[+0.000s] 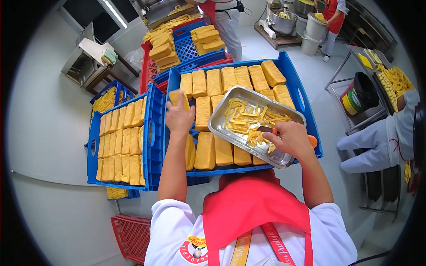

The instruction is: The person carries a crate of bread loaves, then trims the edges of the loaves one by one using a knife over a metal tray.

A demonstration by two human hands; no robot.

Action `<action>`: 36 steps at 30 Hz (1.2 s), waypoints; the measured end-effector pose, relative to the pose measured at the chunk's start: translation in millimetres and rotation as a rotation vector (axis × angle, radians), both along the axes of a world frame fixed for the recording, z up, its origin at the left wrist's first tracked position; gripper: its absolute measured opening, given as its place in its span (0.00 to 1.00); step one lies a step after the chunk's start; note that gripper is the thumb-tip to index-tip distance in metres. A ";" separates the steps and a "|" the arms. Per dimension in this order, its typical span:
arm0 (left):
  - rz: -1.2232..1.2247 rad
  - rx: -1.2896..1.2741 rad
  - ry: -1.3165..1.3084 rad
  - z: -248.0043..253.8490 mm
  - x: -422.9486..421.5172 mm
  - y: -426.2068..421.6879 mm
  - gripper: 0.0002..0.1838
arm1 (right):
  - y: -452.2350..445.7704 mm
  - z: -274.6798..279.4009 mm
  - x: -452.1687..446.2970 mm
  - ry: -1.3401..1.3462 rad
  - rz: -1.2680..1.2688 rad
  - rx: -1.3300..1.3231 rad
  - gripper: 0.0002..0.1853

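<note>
My left hand (179,119) is closed around a yellow loaf-shaped block (179,99) at the left side of a blue crate (303,95). More yellow blocks (205,150) stand in rows in that crate. My right hand (292,138) grips a knife (313,141) with an orange handle; its dark blade points left over a metal tray (214,121). Thin yellow trimmings (242,116) lie in the tray, which rests slantwise on top of the blocks. The tray hides part of the rows beneath it.
A second blue crate (152,128) of yellow blocks adjoins on the left. Behind are stacked blue and red crates (147,62) with more blocks. Co-workers stand at the back and right, near a mixer (284,21), a black bucket (360,91) and a metal rack (341,80).
</note>
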State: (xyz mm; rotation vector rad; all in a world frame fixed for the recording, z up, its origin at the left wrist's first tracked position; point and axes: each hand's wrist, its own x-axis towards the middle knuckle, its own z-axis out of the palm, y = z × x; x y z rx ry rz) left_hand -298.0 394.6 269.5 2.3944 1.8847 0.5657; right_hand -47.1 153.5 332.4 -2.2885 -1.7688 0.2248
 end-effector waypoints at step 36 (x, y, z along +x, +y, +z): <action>-0.911 -0.076 -0.876 33.2 70.8 -99.1 0.30 | 15.8 21.5 -21.1 0.237 -0.018 0.472 0.27</action>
